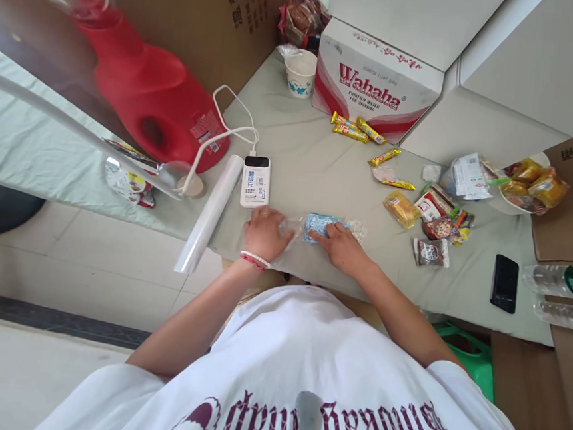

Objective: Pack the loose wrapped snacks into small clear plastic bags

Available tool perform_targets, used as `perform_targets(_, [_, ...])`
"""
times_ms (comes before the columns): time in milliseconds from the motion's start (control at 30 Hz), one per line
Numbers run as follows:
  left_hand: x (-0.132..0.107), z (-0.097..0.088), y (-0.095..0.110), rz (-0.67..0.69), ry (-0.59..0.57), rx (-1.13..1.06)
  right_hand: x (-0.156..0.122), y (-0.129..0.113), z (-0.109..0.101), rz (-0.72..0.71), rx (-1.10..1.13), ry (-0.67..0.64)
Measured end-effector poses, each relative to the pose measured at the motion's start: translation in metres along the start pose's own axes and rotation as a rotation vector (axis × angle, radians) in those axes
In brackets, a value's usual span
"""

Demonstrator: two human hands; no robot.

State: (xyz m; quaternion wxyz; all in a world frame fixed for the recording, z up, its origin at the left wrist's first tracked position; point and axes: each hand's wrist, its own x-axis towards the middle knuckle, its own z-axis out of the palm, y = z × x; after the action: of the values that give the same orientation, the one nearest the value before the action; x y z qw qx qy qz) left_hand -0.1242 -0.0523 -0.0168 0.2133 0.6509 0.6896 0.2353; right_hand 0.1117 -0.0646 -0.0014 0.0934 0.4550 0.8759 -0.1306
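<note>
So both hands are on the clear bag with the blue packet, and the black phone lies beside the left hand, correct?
Not quite: the head view shows the black phone far past the right hand. Beside the left hand is a white power bank. Both hands are on the bag.

Bagged packet (pixel 319 226) at near edge of table (pixel 311 163), left hand (pixel 263 234) on its left end, right hand (pixel 343 245) on its right, power bank (pixel 255 181) just behind left hand, plastic roll (pixel 210 213) left of power bank, paper cup (pixel 299 73) left of Wahaha carton (pixel 373 82) at back, loose snack packets (pixel 434 214) right of hands, phone (pixel 504 282) farther right.
</note>
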Motion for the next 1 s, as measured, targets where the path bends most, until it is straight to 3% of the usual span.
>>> perform_targets(133, [0.002, 0.003, 0.006, -0.002, -0.121, -0.313, -0.002, 0.002, 0.005, -0.014, 0.033, 0.023])
perform_targets(233, [0.005, 0.02, 0.03, 0.054, -0.182, -0.483, -0.004, 0.002, 0.013, -0.009, 0.087, 0.092])
perform_targets(333, [0.008, 0.046, 0.057, 0.157, -0.259, -0.336, -0.012, 0.006, 0.023, -0.057, 0.226, 0.218])
perform_targets(433, [0.006, 0.064, 0.072, 0.252, -0.229, -0.033, -0.026, 0.017, 0.034, -0.101, 0.427, 0.392])
perform_targets(467, [0.004, 0.067, 0.073, 0.276, -0.211, 0.064, -0.03, 0.022, 0.037, -0.014, 0.464, 0.484])
perform_targets(533, [-0.001, 0.07, 0.074, 0.317, -0.194, 0.21, -0.033, 0.03, 0.042, 0.314, 0.449, 0.674])
perform_targets(600, [-0.005, 0.072, 0.074, 0.352, -0.19, 0.283, -0.03, 0.038, 0.046, 0.626, 0.369, 0.752])
perform_targets(633, [-0.006, 0.073, 0.074, 0.362, -0.18, 0.3, -0.028, 0.042, 0.047, 0.698, 0.345, 0.732])
perform_targets(700, [-0.008, 0.075, 0.073, 0.36, -0.151, 0.306, -0.022, 0.047, 0.047, 0.708, 0.357, 0.659])
perform_targets(867, [-0.008, 0.081, 0.07, 0.313, -0.028, 0.152, -0.016, 0.052, 0.024, 0.577, 0.607, 0.586])
perform_targets(1000, [-0.006, 0.091, 0.063, 0.303, -0.031, -0.027, 0.002, 0.037, 0.001, 0.424, 0.649, 0.524])
